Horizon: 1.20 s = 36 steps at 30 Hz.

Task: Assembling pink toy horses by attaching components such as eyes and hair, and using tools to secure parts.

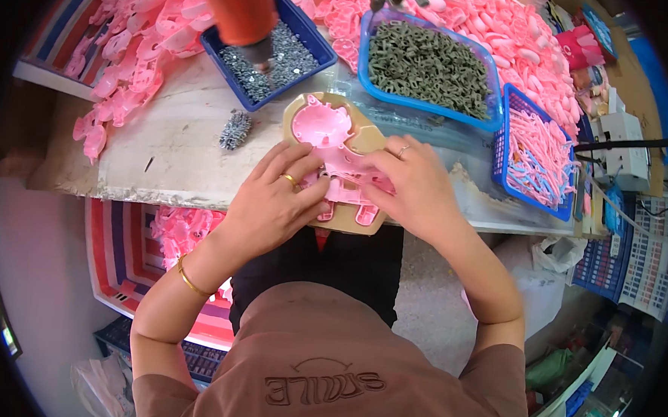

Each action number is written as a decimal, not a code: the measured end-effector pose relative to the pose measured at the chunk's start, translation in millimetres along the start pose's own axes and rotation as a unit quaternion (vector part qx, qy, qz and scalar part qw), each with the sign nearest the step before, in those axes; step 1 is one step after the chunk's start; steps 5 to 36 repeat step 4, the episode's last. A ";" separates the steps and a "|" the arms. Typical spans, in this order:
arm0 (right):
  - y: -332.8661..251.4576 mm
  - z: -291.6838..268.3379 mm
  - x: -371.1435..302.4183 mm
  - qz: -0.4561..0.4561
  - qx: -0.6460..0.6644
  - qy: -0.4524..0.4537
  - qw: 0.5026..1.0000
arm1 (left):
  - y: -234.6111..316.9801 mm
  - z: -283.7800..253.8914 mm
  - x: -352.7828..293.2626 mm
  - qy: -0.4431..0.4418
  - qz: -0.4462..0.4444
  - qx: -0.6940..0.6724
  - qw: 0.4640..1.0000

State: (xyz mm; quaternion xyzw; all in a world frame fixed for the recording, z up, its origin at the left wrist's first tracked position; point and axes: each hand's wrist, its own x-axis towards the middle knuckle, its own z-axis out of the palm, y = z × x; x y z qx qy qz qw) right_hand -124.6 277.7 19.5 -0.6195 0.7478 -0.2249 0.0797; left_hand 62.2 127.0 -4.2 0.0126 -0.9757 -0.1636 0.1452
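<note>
A pink plastic toy half-shell (325, 125), with a round head part and two short legs, lies hollow side up in a tan fixture (368, 140) at the table's front edge. My left hand (278, 194) rests over the shell's left side, fingers bent and their tips closed onto its middle. From the other side, my right hand (414, 184) has thumb and fingers pinched together at the shell's right edge. Small pieces under the fingertips are mostly hidden. Above the fixture hangs an orange powered screwdriver (237, 11), its tip over a blue tray of screws (312, 47).
A clump of screws (235, 130) lies left of the fixture. Behind stand a light-blue bin (496, 120) of small dark parts and a blue basket (500, 160) of pink and blue sticks. Pink shells (142, 59) pile along the back. Below left sits a striped box (112, 257).
</note>
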 end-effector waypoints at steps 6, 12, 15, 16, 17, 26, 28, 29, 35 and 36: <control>5.4 6.0 -6.8 -0.020 -0.042 -0.019 0.999 | 3.2 -0.7 3.3 0.014 0.004 0.009 1.000; 5.4 6.0 -6.8 -0.020 -0.042 -0.019 0.999 | 3.2 -0.7 3.3 0.014 0.004 0.009 1.000; 5.4 6.0 -6.8 -0.020 -0.042 -0.019 0.999 | 3.2 -0.7 3.3 0.014 0.004 0.009 1.000; 5.4 6.0 -6.8 -0.020 -0.042 -0.019 0.999 | 3.2 -0.7 3.3 0.014 0.004 0.009 1.000; 5.4 6.0 -6.8 -0.020 -0.042 -0.019 0.999 | 3.2 -0.7 3.3 0.014 0.004 0.009 1.000; 5.4 6.0 -6.8 -0.020 -0.042 -0.019 0.999 | 3.2 -0.7 3.3 0.014 0.004 0.009 1.000; 5.4 6.0 -6.8 -0.020 -0.042 -0.019 0.999 | 3.2 -0.7 3.3 0.014 0.004 0.009 1.000; 5.4 6.0 -6.8 -0.020 -0.042 -0.019 0.999 | 3.2 -0.7 3.3 0.014 0.004 0.009 1.000; 5.4 6.0 -6.8 -0.020 -0.042 -0.019 0.999 | 3.2 -0.7 3.3 0.014 0.004 0.009 1.000; 5.4 6.0 -6.8 -0.020 -0.042 -0.019 0.999 | 3.2 -0.7 3.3 0.014 0.004 0.009 1.000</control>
